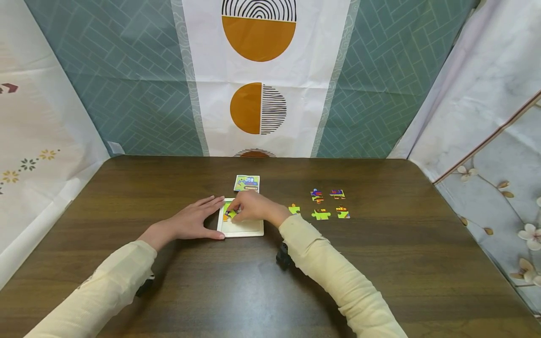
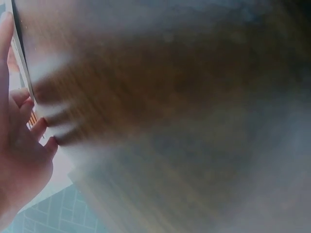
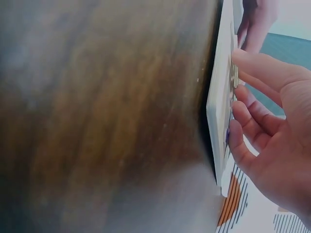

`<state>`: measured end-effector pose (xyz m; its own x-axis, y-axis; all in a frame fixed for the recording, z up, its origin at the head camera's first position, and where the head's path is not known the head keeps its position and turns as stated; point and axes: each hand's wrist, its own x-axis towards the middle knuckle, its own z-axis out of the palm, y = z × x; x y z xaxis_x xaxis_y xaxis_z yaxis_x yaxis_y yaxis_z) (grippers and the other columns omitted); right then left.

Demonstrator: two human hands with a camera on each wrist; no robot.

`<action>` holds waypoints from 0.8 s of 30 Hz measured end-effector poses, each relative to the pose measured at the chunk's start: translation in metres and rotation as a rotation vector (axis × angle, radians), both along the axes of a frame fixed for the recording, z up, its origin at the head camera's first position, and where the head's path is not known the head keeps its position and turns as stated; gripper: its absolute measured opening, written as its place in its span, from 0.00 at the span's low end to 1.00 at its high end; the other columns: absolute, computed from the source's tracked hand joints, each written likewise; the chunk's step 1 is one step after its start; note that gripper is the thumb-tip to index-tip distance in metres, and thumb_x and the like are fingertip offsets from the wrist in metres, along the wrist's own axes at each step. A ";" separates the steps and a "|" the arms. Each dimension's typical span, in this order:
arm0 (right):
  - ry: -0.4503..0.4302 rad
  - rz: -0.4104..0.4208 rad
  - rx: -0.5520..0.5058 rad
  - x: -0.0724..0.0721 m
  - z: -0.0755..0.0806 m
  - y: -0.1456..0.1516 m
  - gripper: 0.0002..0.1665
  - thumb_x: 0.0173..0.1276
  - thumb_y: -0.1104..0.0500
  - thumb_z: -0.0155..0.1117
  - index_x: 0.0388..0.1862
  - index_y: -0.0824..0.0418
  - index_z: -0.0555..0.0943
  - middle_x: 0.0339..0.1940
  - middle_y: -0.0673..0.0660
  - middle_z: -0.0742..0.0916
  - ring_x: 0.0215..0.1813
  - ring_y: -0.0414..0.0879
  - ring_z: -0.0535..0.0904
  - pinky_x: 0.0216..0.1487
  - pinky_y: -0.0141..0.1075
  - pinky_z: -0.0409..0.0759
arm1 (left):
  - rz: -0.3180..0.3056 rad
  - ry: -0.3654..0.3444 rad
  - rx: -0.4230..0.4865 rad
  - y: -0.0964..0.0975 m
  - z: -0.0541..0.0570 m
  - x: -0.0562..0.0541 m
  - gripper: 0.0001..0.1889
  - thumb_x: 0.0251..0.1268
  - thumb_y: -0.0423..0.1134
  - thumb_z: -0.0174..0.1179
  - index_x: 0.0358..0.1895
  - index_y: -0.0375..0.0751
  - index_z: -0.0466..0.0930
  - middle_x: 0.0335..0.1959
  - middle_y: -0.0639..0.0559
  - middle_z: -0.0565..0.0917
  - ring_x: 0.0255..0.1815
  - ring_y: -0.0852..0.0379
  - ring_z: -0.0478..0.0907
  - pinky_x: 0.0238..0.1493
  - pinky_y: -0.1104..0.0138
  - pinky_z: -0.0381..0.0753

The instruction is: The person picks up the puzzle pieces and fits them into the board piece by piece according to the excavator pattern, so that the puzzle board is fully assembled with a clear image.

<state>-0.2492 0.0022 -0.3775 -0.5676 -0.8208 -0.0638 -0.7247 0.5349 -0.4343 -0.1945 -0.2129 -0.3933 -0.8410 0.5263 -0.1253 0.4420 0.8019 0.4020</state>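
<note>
A shallow white puzzle tray [image 1: 243, 234] lies flat on the table, with green-and-orange jigsaw pieces in its upper left part. My left hand [image 1: 196, 219] rests at the tray's left side, fingers stretched toward its upper corner and thumb at the lower corner. Above the tray my right hand [image 1: 253, 206] reaches in from the right, thumb and fingertips pinching a puzzle piece [image 1: 230, 214] low over the tray. From the side, the right wrist view has the thumb and forefinger at a thin piece [image 3: 235, 76] on the tray [image 3: 218, 111]. The right hand covers the tray's upper right part.
Beyond the tray lies a picture card [image 1: 247, 182] with a blue digger. Several loose jigsaw pieces [image 1: 321, 214] are spread to the right on the brown wooden table [image 1: 236, 291]. Patterned cloth [image 1: 143, 84] hangs behind the table's far edge.
</note>
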 end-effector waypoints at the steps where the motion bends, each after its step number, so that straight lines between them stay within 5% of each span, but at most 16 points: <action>1: 0.005 0.001 0.003 0.000 0.000 -0.001 0.18 0.60 0.61 0.71 0.50 0.62 0.86 0.36 0.53 0.84 0.37 0.42 0.74 0.41 0.29 0.72 | 0.000 -0.001 0.001 0.000 0.000 0.000 0.54 0.53 0.69 0.62 0.76 0.37 0.53 0.76 0.42 0.55 0.75 0.37 0.48 0.66 0.38 0.53; 14: 0.041 -0.008 0.019 0.001 -0.005 -0.003 0.18 0.59 0.60 0.72 0.49 0.61 0.86 0.36 0.52 0.82 0.38 0.42 0.75 0.40 0.29 0.72 | -0.029 0.026 -0.002 0.002 0.000 0.005 0.53 0.55 0.69 0.60 0.74 0.34 0.55 0.76 0.41 0.55 0.75 0.37 0.48 0.66 0.38 0.53; 24: 0.025 -0.014 -0.024 0.002 -0.002 -0.001 0.18 0.57 0.61 0.73 0.47 0.62 0.86 0.37 0.54 0.83 0.38 0.43 0.77 0.40 0.27 0.73 | -0.174 0.130 0.013 0.003 0.004 0.025 0.40 0.66 0.60 0.57 0.70 0.30 0.64 0.71 0.38 0.63 0.70 0.39 0.62 0.62 0.46 0.66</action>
<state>-0.2477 0.0009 -0.3798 -0.5798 -0.8142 -0.0298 -0.7281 0.5343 -0.4294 -0.1694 -0.2097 -0.3889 -0.7459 0.6659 -0.0143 0.6221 0.7042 0.3422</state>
